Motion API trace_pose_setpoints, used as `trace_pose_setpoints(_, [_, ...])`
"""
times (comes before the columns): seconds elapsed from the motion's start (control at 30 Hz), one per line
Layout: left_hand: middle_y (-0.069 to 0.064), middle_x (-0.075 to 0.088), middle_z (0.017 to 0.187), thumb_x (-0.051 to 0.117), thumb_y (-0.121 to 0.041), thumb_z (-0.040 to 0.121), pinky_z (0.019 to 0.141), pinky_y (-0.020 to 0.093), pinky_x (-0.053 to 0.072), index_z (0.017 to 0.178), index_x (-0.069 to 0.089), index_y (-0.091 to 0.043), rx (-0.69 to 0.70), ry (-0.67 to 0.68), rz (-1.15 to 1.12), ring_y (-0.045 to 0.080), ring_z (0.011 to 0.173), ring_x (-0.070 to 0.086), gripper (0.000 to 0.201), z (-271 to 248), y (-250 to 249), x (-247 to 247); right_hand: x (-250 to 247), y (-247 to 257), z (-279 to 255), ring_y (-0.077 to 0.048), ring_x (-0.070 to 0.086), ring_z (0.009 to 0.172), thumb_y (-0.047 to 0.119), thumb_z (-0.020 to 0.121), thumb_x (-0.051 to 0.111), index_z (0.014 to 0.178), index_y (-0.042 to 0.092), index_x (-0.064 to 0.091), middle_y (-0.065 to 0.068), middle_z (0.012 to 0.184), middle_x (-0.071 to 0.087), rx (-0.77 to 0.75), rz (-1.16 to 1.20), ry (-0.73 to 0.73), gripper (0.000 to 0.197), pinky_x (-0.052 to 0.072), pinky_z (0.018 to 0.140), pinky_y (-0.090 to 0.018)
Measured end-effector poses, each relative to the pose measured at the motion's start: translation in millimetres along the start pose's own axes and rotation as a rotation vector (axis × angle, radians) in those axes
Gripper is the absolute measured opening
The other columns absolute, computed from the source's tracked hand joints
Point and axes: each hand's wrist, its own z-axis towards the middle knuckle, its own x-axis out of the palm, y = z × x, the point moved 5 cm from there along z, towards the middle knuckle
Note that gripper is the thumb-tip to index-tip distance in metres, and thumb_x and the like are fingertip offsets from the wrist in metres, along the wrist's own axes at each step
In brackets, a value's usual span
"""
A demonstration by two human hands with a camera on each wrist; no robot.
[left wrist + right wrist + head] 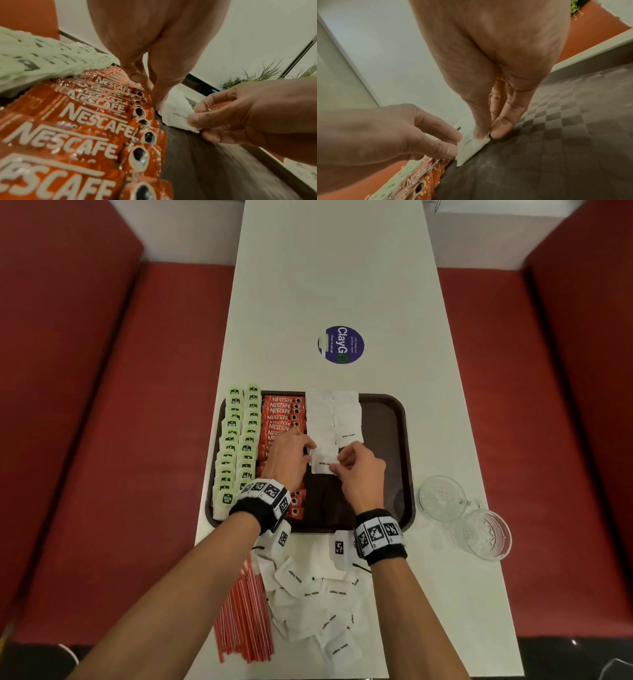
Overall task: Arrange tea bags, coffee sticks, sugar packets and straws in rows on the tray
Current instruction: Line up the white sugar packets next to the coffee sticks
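Tea bags (236,446) and Nescafe coffee sticks (281,414) rowed on tray (387,412). Left hand (289,455) and right hand (359,470) pinch sugar packet (321,463) mid-tray (second sugar row partial). Loose packets (318,601) and straws (245,618) wait at surface's near edge.

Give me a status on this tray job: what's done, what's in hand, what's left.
Done: tea bags in two rows, coffee sticks in a row on the tray. In hand: both hands, left hand and right hand, pinch a sugar packet at the sugar rows' near end. Left: loose sugar packets and straws on the table.
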Motion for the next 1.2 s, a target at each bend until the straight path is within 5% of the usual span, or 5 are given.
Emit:
trace_pose_setpoints(0.2, [0.003,0.067,0.127,0.076,-0.009,0.096,0.106,0.032,0.042,0.123,0.076,-0.016,0.015,-0.017,-0.032,0.025,0.127,0.054,0.028,-4.4,2.2,-0.5,-0.4,7.9,-0.7,-0.007,0.065,0.080,0.014,0.092,0.089,0.096,0.019,0.067,0.004,0.092,0.067,0.006,-0.052,0.018,0.023,0.058,0.073,-0.026])
trace_pose_setpoints(0.43, [0.001,0.065,0.124,0.084,-0.023,0.090,0.103,0.038,0.047,0.122,0.072,-0.015,0.089,0.044,0.028,0.023,0.119,0.051,0.035,-19.6,-12.4,5.8,-7.4,13.4,0.0,0.001,0.055,0.077,0.021,0.097,0.082,0.096,0.016,0.067,0.006,0.090,0.067,0.018,-0.084,-0.071,0.016,0.051,0.072,-0.027])
trace_pose_setpoints(0.9, [0.002,0.067,0.125,0.084,-0.016,0.089,0.102,0.042,0.048,0.125,0.073,-0.014,0.131,0.042,0.087,0.025,0.117,0.050,0.038,-21.6,-16.4,2.5,-7.4,24.0,-4.8,-0.012,0.069,0.085,0.016,0.099,0.078,0.098,0.018,0.071,0.005,0.093,0.072,-0.020,-0.066,-0.079,0.007,0.057,0.078,-0.028])
trace_pose_setpoints(1.1, [-0.007,0.072,0.105,0.074,-0.029,0.099,0.089,0.029,0.053,0.120,0.074,-0.022,0.141,-0.036,-0.164,0.011,0.097,0.062,0.022,-75.8,-22.0,-37.7,-54.4,32.5,-62.8,0.003,0.069,0.084,0.022,0.100,0.075,0.096,0.025,0.073,0.016,0.086,0.073,-0.122,0.028,-0.064,0.005,0.051,0.073,-0.008])
trace_pose_setpoints(1.2, [-0.011,0.075,0.098,0.074,-0.025,0.100,0.080,0.018,0.057,0.112,0.077,-0.023,0.088,-0.009,-0.246,-0.003,0.084,0.066,0.013,-129.5,-9.9,-53.7,-69.3,23.1,-110.1,0.000,0.070,0.085,0.023,0.100,0.076,0.095,0.028,0.073,0.016,0.085,0.075,-0.152,0.034,0.041,0.007,0.054,0.075,-0.012])
